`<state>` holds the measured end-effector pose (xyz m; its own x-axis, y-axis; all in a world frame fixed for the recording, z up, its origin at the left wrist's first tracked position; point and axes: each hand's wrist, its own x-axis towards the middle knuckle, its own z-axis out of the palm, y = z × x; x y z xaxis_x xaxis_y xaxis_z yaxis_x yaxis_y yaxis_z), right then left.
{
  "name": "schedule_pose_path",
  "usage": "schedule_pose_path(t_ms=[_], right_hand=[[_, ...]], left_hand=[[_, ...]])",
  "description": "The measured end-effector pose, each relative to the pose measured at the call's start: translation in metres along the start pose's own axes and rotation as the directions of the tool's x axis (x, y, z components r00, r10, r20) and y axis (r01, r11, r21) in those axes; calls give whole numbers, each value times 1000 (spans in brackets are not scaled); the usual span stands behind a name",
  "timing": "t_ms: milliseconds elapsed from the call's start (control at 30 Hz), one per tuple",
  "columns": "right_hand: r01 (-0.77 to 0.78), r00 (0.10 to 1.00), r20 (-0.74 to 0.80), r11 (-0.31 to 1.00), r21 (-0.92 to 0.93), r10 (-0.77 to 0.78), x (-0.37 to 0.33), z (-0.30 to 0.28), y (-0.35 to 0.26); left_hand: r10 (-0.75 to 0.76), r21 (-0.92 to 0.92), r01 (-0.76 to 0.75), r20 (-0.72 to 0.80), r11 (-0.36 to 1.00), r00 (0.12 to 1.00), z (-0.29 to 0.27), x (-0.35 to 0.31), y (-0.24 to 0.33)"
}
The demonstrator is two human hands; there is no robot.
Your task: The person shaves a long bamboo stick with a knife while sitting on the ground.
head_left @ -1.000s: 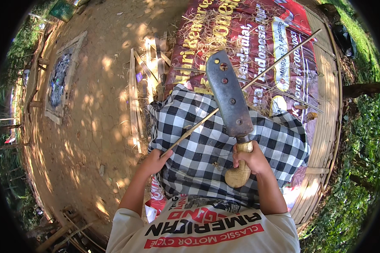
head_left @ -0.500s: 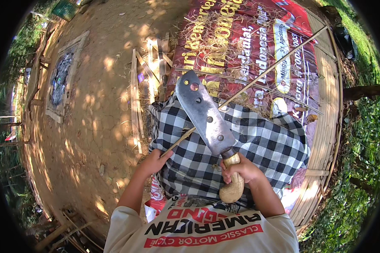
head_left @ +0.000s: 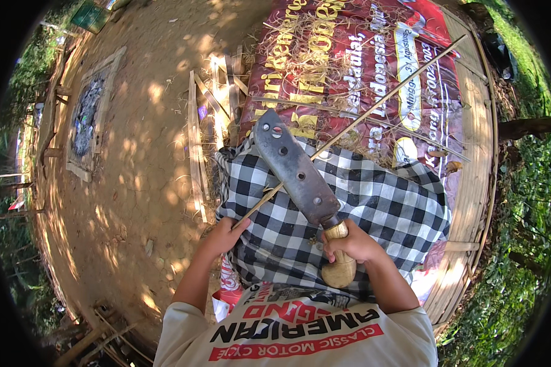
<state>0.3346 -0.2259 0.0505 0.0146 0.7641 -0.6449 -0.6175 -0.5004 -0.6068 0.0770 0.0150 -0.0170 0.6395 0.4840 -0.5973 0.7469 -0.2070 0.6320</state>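
Note:
My right hand [head_left: 356, 242] is closed round the pale wooden handle of a broad cleaver-like knife [head_left: 300, 174]. Its dark blade has several round holes and points up and to the left over my lap. In my left hand [head_left: 226, 235] is the near end of a long thin bamboo stick [head_left: 373, 109]. The stick runs up to the right, passing under the blade, and its far end lies over the banner. Where blade and stick cross, I cannot tell whether they touch. A small split or curl shows on the stick just left of the blade. A black-and-white checked cloth [head_left: 373, 202] covers my legs.
A dark red printed banner [head_left: 386, 73] strewn with thin shavings [head_left: 318, 49] lies ahead on a bamboo platform [head_left: 465, 183]. Wooden slats [head_left: 194, 140] stand at its left edge. Bare earth [head_left: 147, 122] and a framed ash pit [head_left: 90, 113] are farther left; greenery grows at right.
The blade has tilted, its face now darker, and its tip sits slightly lower. The stick's far end has shifted a little left and down. Both hands keep their hold.

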Motion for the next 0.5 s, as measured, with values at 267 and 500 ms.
schedule_pose_path(t_ms=[267,500], right_hand=[[-15,998,66,964,266,-3,-9,10,-4],[64,976,-212,998,22,-58,-12,4,-16]], left_hand=[[-58,32,58,-3,998,998,-5,-4,17],[-121,60,119,32,991,992,-8,-7,31]])
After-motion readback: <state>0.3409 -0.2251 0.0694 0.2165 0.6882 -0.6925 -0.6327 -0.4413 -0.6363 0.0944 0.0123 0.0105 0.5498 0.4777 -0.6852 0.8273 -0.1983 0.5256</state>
